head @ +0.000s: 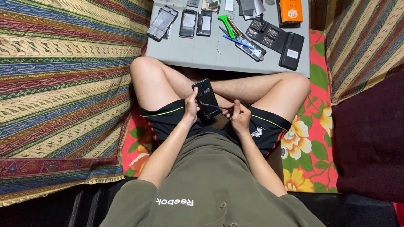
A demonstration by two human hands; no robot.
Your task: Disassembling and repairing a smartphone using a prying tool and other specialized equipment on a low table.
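Floral mat (313, 138), left hand (191, 107) grasping phone (206, 98), right hand (240, 117) pinching tweezers (210, 105)

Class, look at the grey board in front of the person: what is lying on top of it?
On the board lie three opened phones, a green pry tool, a blue tool, a bit set, a black phone and an orange box. The board's far edge is out of view.

Both my forearms angle inward over my lap; my left grip (191, 107) is wrapped closed, thumb up, and my right grip (240, 117) is pinched closed beside it.
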